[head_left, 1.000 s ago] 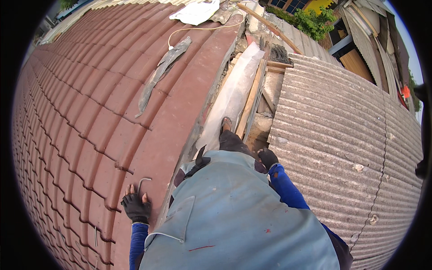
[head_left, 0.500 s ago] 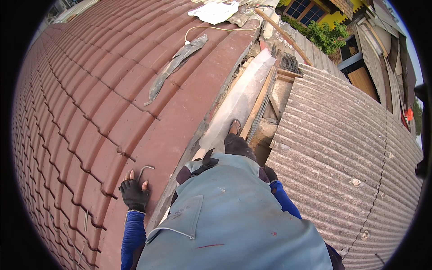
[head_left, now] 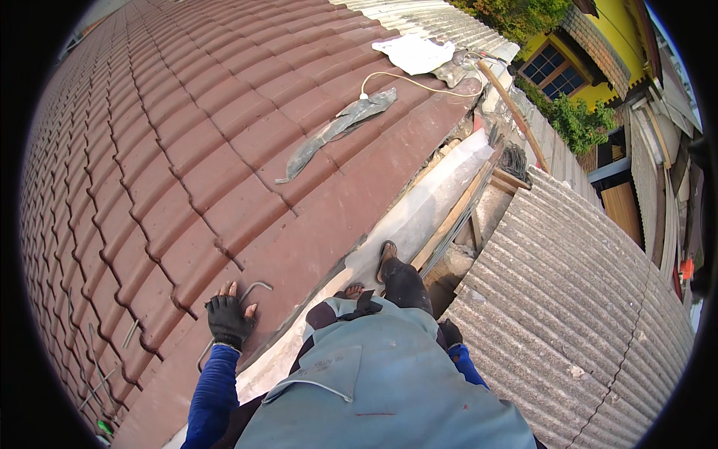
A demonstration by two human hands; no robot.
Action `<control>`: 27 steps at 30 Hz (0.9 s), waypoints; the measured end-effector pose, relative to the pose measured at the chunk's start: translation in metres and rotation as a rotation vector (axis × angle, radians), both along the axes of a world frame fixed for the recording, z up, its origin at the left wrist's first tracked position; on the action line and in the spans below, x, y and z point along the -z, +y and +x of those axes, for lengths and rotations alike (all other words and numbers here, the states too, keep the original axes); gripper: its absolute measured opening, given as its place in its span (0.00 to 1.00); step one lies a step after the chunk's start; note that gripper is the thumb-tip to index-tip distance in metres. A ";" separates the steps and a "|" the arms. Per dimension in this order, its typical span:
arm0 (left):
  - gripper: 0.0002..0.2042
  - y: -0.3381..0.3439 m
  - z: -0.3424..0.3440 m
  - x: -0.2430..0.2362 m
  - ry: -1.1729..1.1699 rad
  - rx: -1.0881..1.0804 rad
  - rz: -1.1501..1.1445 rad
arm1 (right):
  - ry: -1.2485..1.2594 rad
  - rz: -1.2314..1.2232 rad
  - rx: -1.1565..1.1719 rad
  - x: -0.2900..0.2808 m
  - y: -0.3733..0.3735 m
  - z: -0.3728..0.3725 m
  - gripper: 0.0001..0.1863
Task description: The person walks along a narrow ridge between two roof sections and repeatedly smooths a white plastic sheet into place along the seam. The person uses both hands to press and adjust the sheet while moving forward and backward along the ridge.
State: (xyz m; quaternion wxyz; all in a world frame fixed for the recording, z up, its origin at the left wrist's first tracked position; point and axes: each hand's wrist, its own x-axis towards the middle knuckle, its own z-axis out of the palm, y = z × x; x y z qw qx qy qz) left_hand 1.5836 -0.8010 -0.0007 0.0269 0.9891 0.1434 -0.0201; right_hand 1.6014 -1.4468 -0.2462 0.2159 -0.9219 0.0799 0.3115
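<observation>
My left hand (head_left: 230, 318), in a black fingerless glove, rests on the smooth border of the reddish-brown tiled roof (head_left: 314, 224), fingers spread. A thin metal rod (head_left: 258, 286) with a hooked end passes beneath it; both ends show past the glove. At the edge of the grey corrugated sheet (head_left: 553, 284), my right hand (head_left: 450, 333) is partly behind my apron (head_left: 374, 389), its fingers hidden. Both my feet, in sandals, stand on the pale strip (head_left: 419, 213) between the tiles and the sheet.
A crumpled grey plastic piece (head_left: 336, 135) lies on the tiles beside a white cord (head_left: 396, 74). Farther off are a white bag (head_left: 415, 54) and a wooden pole (head_left: 516, 116). Coiled wire (head_left: 514, 161) sits near an open gap beside the sheet. Loose rods (head_left: 97, 359) lie lower left.
My view has shifted, so the roof appears farther right and lower. A second foot now shows on the pale strip. My left hand stays on the roof border over the rod.
</observation>
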 end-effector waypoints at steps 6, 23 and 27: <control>0.37 -0.002 0.001 0.000 0.025 -0.028 0.021 | 0.412 0.764 0.787 -0.088 0.051 0.056 0.25; 0.24 -0.191 0.074 0.006 -0.026 -0.340 -0.749 | 0.073 0.456 0.133 -0.078 0.043 0.337 0.20; 0.19 -0.244 0.012 0.031 0.228 -0.529 -0.871 | 0.331 0.625 0.173 -0.062 0.064 0.359 0.18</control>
